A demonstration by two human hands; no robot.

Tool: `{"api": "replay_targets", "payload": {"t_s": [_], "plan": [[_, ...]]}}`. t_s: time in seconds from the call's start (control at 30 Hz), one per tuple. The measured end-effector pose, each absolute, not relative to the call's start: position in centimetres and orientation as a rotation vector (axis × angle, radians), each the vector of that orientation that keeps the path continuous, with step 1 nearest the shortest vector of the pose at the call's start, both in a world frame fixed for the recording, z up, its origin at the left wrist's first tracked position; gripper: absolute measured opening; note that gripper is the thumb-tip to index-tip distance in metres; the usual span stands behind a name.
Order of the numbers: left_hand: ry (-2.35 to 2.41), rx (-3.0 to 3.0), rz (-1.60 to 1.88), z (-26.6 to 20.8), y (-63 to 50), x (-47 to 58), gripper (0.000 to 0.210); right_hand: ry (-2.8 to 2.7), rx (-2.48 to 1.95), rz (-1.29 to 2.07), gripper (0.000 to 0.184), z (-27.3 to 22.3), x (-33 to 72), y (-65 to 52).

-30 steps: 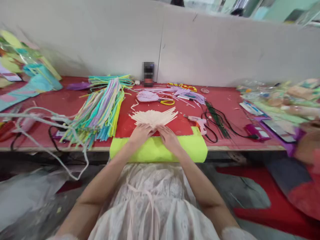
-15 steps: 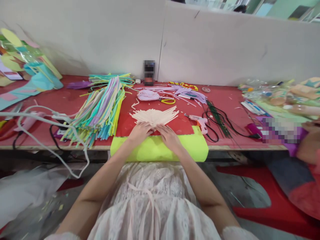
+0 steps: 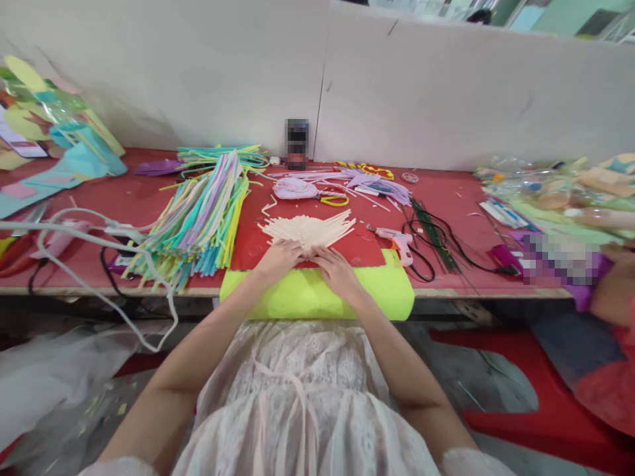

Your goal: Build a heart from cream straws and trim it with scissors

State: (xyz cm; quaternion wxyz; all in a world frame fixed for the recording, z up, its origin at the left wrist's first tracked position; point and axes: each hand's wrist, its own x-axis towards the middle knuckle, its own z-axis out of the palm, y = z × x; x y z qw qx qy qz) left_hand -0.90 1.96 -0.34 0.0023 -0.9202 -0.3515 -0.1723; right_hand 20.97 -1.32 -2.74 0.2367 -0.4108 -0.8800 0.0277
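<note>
A fan of cream pipe cleaners (image 3: pixel 306 230), overlapping in a V-shaped weave, lies on a red sheet (image 3: pixel 364 248). My left hand (image 3: pixel 284 259) is at its near edge on the left, fingers bent and closed over the narrow end. Close beside it, my right hand (image 3: pixel 333 264) has its fingers curled at the same end from the right. The fingertips almost meet, and what lies right under them is partly hidden. A bright yellow-green sheet (image 3: pixel 317 297) hangs over the table edge below both wrists.
To the left lies a large bundle of coloured pipe cleaners (image 3: pixel 198 225). Past the fan are a lilac coil (image 3: pixel 294 188) and yellow-handled scissors (image 3: pixel 334 198). A glue gun (image 3: pixel 395 241) with its cord rests on the right. A white cable (image 3: pixel 171 317) loops over the left edge. Another person's arm (image 3: pixel 612 287) is at far right.
Both hands stay at the narrow end of the cream fan, with only slight finger shifts. The rest of the table looks the same.
</note>
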Motion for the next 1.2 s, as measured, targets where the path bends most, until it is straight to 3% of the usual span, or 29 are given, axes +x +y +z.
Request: {"api": "replay_targets", "payload": {"t_s": [0.73, 1.2], "plan": [[-0.855, -3.206, -0.430, 1.6, 4.6, -0.7, 0.015, -2.384, -1.126, 0.132, 0.045, -2.6, 21.0, -1.4], [-1.115, -3.081, -0.511, 0.5, 2.7, -1.5, 0.016, -2.384, -1.131, 0.098, 0.040, -2.7, 21.0, -1.4]]}}
